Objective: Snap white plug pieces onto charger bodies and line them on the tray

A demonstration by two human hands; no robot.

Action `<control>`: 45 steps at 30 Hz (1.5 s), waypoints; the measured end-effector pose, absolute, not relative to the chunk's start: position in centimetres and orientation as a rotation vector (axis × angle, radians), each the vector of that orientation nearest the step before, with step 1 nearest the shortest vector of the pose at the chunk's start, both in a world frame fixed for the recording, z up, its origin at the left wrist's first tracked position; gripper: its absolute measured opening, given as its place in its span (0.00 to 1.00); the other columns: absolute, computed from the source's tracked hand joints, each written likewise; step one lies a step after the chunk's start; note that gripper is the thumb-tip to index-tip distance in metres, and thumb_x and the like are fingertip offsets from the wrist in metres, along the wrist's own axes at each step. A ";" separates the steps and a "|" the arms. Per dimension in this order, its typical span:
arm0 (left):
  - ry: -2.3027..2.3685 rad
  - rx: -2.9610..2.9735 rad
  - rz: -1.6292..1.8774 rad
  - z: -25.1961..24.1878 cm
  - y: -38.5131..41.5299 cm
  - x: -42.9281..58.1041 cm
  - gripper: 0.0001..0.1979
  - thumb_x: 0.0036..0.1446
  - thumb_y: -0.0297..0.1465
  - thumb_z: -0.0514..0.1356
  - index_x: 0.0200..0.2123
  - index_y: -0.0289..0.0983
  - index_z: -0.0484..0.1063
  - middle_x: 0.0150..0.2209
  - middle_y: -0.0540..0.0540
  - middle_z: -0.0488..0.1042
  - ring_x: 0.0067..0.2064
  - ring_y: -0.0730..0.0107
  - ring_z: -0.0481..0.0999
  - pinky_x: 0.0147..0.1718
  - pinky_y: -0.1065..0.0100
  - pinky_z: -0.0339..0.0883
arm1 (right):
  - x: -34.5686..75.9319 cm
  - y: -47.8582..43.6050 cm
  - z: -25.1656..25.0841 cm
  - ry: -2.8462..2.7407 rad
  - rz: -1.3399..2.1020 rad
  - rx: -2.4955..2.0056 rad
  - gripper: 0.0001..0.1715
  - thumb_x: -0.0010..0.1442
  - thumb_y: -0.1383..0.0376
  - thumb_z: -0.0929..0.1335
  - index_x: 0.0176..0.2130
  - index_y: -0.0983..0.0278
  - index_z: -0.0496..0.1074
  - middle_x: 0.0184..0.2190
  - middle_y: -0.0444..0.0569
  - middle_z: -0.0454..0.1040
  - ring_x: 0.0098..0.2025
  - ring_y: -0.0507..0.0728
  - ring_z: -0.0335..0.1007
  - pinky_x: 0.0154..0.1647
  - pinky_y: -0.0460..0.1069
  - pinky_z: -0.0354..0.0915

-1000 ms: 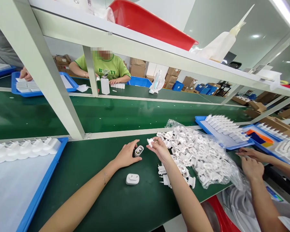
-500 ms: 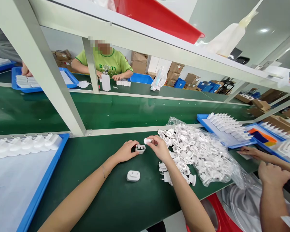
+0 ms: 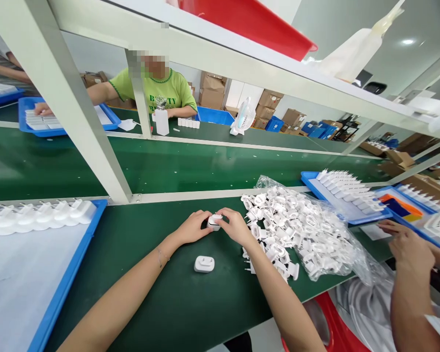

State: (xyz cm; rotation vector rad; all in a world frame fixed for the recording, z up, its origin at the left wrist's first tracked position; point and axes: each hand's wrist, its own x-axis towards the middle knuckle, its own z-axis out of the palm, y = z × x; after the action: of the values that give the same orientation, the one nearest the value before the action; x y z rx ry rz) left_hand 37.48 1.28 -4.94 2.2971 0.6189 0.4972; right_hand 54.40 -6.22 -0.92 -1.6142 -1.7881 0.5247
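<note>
Left hand (image 3: pixel 193 228): reaches in from the worktop's (image 3: pixel 161 298) near left corner, forearm slanting, back of the hand up; thumb and fingers are clamped on the left side of the housing (image 3: pixel 213 227).
Right hand (image 3: pixel 238 228): comes over the near edge, forearm slanting inward past the heap (image 3: pixel 300 227); thumb and forefinger are pinched together on the cap (image 3: pixel 217 216).
Housing and cap: between the two hands, nearer the worktop's far edge than its near edge; the cap is at the housing's top, a dark line showing between them.
Charger (image 3: pixel 204 264): lies on the near side of the housing, apart from both hands.
Heap: white parts toward the right edge, partly in a clear bag (image 3: pixel 364 274).
Tray (image 3: pixel 95 222): at the left edge, a row of adapters (image 3: pixel 51 215) along its far end.
Hidden: fingertips cover both ends of the housing; whether the cap is seated cannot be told. The right forearm covers some loose parts.
Cut off: both forearms at the bottom, the tray at the left.
</note>
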 end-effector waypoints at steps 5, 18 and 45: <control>0.617 2.324 0.483 -4.8 1.2 37.5 0.11 0.56 0.36 0.56 0.43 0.40 0.67 0.38 0.48 0.71 0.40 0.63 0.67 0.42 0.62 0.60 | 54.4 -6.2 -0.9 -1.869 0.494 -1.646 0.05 0.57 0.69 0.65 0.35 0.63 0.71 0.36 0.47 0.73 0.38 0.55 0.69 0.40 0.48 0.61; 0.534 1.976 0.623 -5.0 1.1 37.7 0.07 0.59 0.35 0.53 0.36 0.37 0.65 0.34 0.50 0.70 0.37 0.69 0.70 0.38 0.67 0.63 | 54.5 -7.1 -0.9 -1.918 0.448 -1.769 0.09 0.61 0.58 0.64 0.37 0.59 0.70 0.35 0.44 0.70 0.36 0.53 0.67 0.32 0.45 0.59; 0.621 2.421 0.311 -3.0 -7.2 29.8 0.42 0.46 0.47 0.63 0.60 0.38 0.53 0.55 0.38 0.66 0.54 0.54 0.66 0.52 0.59 0.58 | 50.2 -15.6 -8.4 -2.047 0.376 -1.627 0.26 0.57 0.59 0.64 0.55 0.60 0.61 0.48 0.54 0.71 0.50 0.65 0.66 0.46 0.58 0.66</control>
State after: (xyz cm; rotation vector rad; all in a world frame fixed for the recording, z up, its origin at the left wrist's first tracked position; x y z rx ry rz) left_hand 29.81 -7.18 -2.97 2.4211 0.6212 0.3107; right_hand 50.15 -15.55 -8.37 -1.6268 -2.0466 0.3763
